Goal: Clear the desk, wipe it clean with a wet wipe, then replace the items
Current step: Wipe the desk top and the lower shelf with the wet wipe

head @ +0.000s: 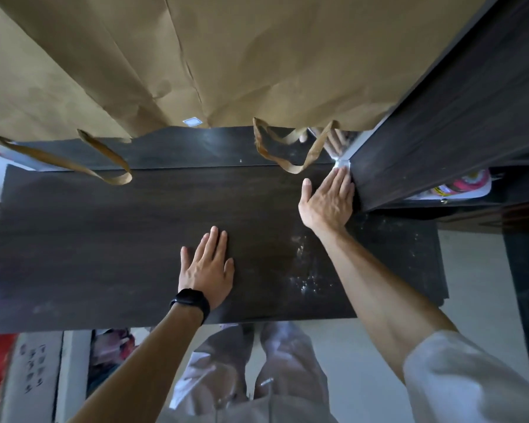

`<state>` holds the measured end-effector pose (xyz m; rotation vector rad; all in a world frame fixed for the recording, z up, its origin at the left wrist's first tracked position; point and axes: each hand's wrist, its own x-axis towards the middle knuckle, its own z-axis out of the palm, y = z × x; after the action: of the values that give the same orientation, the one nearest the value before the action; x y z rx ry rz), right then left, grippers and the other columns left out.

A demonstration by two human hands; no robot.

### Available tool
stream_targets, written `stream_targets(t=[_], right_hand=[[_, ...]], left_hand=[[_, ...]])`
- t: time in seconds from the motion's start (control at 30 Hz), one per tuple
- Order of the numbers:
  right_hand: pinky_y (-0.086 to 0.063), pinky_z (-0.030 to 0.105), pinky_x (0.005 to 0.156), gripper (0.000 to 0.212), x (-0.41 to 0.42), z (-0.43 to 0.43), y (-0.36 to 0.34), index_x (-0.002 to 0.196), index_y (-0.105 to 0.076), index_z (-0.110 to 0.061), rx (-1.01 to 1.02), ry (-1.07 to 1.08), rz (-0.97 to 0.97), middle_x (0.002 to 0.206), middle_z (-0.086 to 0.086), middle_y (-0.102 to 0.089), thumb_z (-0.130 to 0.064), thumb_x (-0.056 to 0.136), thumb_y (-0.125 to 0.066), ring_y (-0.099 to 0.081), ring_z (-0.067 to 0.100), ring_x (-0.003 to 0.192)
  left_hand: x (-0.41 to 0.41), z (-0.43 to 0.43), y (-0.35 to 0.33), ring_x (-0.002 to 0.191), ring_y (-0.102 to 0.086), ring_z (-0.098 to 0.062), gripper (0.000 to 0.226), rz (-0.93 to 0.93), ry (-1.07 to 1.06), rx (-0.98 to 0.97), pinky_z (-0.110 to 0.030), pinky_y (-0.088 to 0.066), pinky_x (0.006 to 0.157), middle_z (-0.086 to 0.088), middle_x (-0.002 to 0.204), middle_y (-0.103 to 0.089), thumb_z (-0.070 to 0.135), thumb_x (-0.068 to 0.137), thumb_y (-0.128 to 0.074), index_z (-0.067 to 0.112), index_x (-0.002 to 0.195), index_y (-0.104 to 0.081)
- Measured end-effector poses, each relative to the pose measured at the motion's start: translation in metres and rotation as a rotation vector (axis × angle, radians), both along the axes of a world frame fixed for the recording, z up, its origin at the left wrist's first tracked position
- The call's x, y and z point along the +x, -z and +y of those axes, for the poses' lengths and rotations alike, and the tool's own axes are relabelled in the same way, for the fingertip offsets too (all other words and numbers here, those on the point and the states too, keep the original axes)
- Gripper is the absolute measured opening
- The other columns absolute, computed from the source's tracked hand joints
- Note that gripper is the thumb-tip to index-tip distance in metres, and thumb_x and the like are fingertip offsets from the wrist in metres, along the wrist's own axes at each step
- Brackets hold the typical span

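Right hand [327, 199], fingers together, is pressing a white wet wipe [342, 165] into the dark wooden desk's [104, 233] far corner; left hand [206, 267] is lying flat, open.

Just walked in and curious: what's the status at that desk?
Left hand flat on desk. Right hand pressing wipe into far corner. Paper bags hang overhead.

A lived-in home room; dark wood-grain desk [104, 233] beside a matching cabinet [440, 117]; brown paper bags [135, 56] hanging above.
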<state>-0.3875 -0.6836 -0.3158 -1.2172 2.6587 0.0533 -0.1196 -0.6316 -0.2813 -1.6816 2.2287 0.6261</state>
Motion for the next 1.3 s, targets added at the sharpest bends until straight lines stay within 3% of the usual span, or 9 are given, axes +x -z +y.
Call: stream_targets(t=[0.17,0.3,0.63,0.8,0.9,0.97,1.03,1.13,1.3], right_hand=[[-0.033,0.042,0.11,0.091,0.001,-0.018,-0.006,0.151,-0.013,0.01,0.062,0.008,0.033,0.16,0.023,-0.015,-0.061,0.096,-0.025,-0.021,0.034,0.143],[-0.039,0.042,0.104,0.086,0.001,-0.012,-0.015,0.152,-0.015,0.007,-0.002,0.058,-0.023,0.159,0.014,-0.022,-0.056,0.096,-0.032,-0.033,0.03,0.132],[-0.035,0.04,0.111,0.082,0.047,0.054,-0.02,0.152,-0.014,0.005,-0.002,0.275,-0.093,0.16,0.013,-0.02,-0.054,0.097,-0.03,-0.033,0.029,0.134],[-0.043,0.044,0.095,0.062,0.052,0.098,-0.022,0.147,-0.032,0.0,0.007,0.293,-0.03,0.147,0.015,-0.04,-0.036,0.097,-0.04,-0.043,0.032,0.121],[-0.046,0.045,0.092,0.061,0.056,0.13,-0.017,0.143,-0.04,0.001,0.071,0.184,0.071,0.14,0.018,-0.047,-0.04,0.097,-0.037,-0.045,0.033,0.121],[-0.038,0.047,0.108,0.07,0.057,0.143,-0.008,0.145,-0.037,0.005,0.071,0.135,0.087,0.147,0.022,-0.041,-0.045,0.097,-0.026,-0.037,0.035,0.135],[-0.02,0.046,0.121,0.076,0.058,0.141,-0.003,0.148,-0.026,0.01,0.075,0.104,0.058,0.158,0.022,-0.024,-0.047,0.097,-0.02,-0.021,0.034,0.148],[-0.01,0.044,0.124,0.081,0.056,0.11,0.001,0.15,-0.004,0.013,0.078,0.139,-0.076,0.162,0.024,0.004,-0.049,0.1,-0.02,-0.004,0.035,0.152],[-0.001,0.039,0.123,0.082,0.046,0.042,0.006,0.152,0.009,0.006,-0.036,0.248,-0.164,0.163,0.016,0.014,-0.051,0.101,-0.021,0.007,0.028,0.152]], left_hand=[[0.007,-0.007,-0.001,0.151,-0.001,-0.011,0.06,0.0,0.031,0.041,-0.053,-0.003,0.121,0.007,0.165,0.002,0.044,0.103,-0.024,0.026,0.158,-0.007],[0.015,-0.011,-0.002,0.151,-0.001,-0.011,0.06,0.005,0.074,0.059,-0.054,-0.002,0.12,0.007,0.165,0.003,0.044,0.103,-0.023,0.026,0.158,-0.007],[0.028,-0.016,-0.007,0.151,0.0,-0.011,0.06,0.004,0.163,0.104,-0.056,-0.002,0.12,0.007,0.165,0.006,0.045,0.103,-0.021,0.025,0.158,-0.006],[0.032,-0.016,-0.008,0.151,0.0,-0.012,0.06,0.022,0.193,0.104,-0.056,-0.002,0.12,0.007,0.165,0.006,0.044,0.103,-0.023,0.024,0.158,-0.005],[0.036,-0.015,-0.005,0.152,0.001,-0.012,0.061,0.051,0.196,0.094,-0.056,-0.002,0.12,0.007,0.165,0.006,0.043,0.103,-0.024,0.024,0.158,-0.006],[0.037,-0.014,-0.003,0.151,0.002,-0.011,0.061,0.059,0.2,0.086,-0.056,-0.003,0.12,0.007,0.165,0.008,0.043,0.103,-0.025,0.024,0.158,-0.004],[0.038,-0.012,0.0,0.151,0.003,-0.011,0.062,0.063,0.203,0.074,-0.056,-0.004,0.12,0.008,0.165,0.009,0.043,0.103,-0.025,0.025,0.158,-0.002],[0.039,-0.01,0.002,0.151,0.005,-0.01,0.062,0.071,0.204,0.07,-0.055,-0.003,0.12,0.009,0.164,0.012,0.042,0.103,-0.025,0.026,0.158,0.001],[0.04,-0.009,0.004,0.151,0.007,-0.009,0.062,0.073,0.193,0.06,-0.054,-0.001,0.12,0.011,0.163,0.014,0.043,0.103,-0.023,0.028,0.157,0.002]])
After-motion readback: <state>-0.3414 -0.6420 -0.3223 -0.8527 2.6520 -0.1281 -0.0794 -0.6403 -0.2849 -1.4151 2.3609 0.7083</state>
